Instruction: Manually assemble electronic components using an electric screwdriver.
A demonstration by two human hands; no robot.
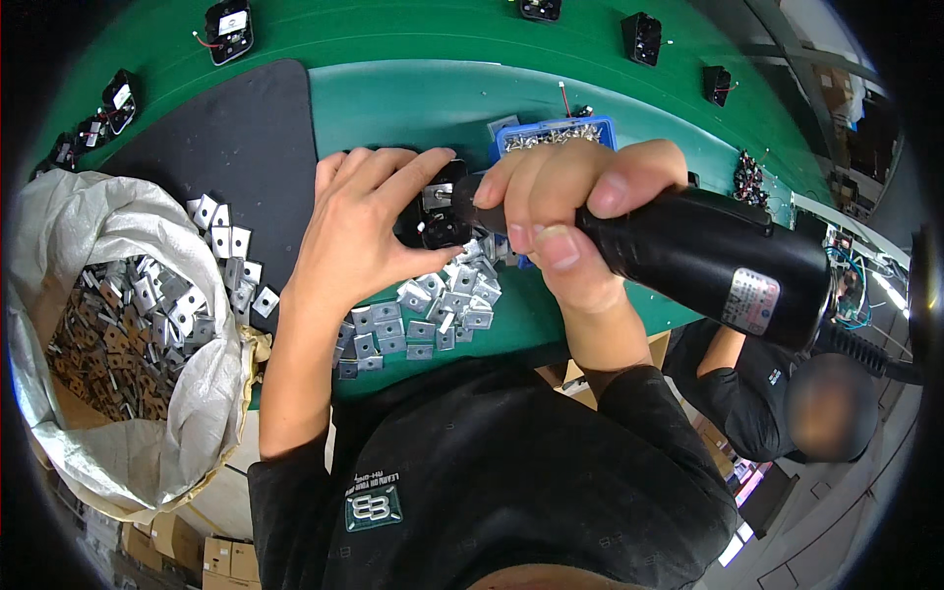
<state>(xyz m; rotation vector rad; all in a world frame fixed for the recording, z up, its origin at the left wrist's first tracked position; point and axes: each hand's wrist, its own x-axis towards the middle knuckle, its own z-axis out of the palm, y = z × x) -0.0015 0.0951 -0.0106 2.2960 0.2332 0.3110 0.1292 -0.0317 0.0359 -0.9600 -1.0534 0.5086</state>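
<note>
My right hand (580, 206) is wrapped round a black electric screwdriver (723, 261), its tip end pointing left and its cord running off to the right. The tip end reaches a small black plastic housing (447, 228), in which a metal plate (439, 197) shows. My left hand (369, 211) grips that housing from the left, fingers over its far side and thumb along its near side. The exact contact of the tip is hidden behind the fingers of my right hand. Loose silver metal plates (418, 329) with holes lie just nearer than the housing.
A blue bin (605, 128) of screws stands beyond my right hand. At left are a black mat (265, 128) and a white sack (211, 393) filled with metal plates. More black housings (231, 29) sit along the green far surface (413, 25). Another person (742, 393) is at right.
</note>
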